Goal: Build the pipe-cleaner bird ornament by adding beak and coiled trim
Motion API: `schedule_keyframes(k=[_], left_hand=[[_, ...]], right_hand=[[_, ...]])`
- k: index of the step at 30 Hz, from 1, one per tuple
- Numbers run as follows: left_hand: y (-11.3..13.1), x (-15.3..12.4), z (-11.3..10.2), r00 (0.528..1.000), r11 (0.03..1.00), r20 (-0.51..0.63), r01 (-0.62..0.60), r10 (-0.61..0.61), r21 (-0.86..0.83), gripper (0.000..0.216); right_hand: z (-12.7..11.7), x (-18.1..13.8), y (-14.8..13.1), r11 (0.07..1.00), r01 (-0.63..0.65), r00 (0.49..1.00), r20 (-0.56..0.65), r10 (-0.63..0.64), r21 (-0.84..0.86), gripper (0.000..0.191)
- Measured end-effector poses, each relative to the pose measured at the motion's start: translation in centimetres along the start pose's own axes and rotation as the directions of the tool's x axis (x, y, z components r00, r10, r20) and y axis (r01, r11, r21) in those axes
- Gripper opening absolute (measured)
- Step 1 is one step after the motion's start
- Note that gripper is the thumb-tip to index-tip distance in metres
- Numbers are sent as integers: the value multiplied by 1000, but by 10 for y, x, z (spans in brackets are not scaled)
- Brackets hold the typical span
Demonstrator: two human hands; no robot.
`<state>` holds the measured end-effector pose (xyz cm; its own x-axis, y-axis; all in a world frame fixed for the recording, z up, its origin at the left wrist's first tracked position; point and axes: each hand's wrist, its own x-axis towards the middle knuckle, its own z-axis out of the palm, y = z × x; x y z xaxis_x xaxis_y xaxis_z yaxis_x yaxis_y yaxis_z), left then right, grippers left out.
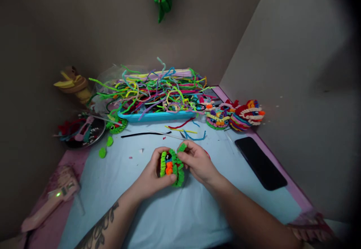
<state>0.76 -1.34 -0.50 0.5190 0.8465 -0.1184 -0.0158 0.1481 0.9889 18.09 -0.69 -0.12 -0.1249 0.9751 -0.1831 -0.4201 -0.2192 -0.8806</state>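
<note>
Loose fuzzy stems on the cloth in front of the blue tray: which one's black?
The leftmost, nearly straight black stem, beyond the left hand. The red stem, yellow stem and blue stems lie farther right.

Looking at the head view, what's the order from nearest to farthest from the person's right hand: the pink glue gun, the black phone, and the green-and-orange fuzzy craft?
Starting from the right hand:
1. Green-and-orange fuzzy craft: right beside it, on its left.
2. Black phone: to its right, on the table.
3. Pink glue gun: far left.
</note>
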Motion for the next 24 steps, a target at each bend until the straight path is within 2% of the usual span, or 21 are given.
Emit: schedule_keyframes(k=[7, 11, 13, 16, 19, 22, 24], left_hand=[[-2, -3, -2, 999, 995, 16, -38, 36, 87, 59], [-1, -2, -3, 999, 997, 37, -34, 32, 73, 62], [-2, -1, -4, 998, 999, 49, -29, 28, 14, 71], [-6, 3, -5, 997, 989, 44, -61, 67, -133, 84], [-7, 6, -9, 995, 973, -75, -78, 63, -219, 67], [-2, 7, -14, 985, 986, -172, -26, -3, -164, 52], [5, 6, -17, 987, 998, -162, 4, -15, -69, 48]], right_hand=[[1, 0, 0, 990, -134, 990, 58, 131, 53, 34], [-2, 1, 2, 972, -213, 974, 102, 204, 97, 39], [-4, 2, 3, 970, -220, 973, 92, 211, 106, 42], [-7, 2, 3, 976, -196, 978, 83, 189, 95, 43], [-8, 1, 1, 985, -161, 981, 121, 153, 61, 41], [-6, -4, -3, 997, -66, 980, 185, 70, -27, 38], [-5, -8, -5, 993, 1, 973, 229, 26, -114, 33]])
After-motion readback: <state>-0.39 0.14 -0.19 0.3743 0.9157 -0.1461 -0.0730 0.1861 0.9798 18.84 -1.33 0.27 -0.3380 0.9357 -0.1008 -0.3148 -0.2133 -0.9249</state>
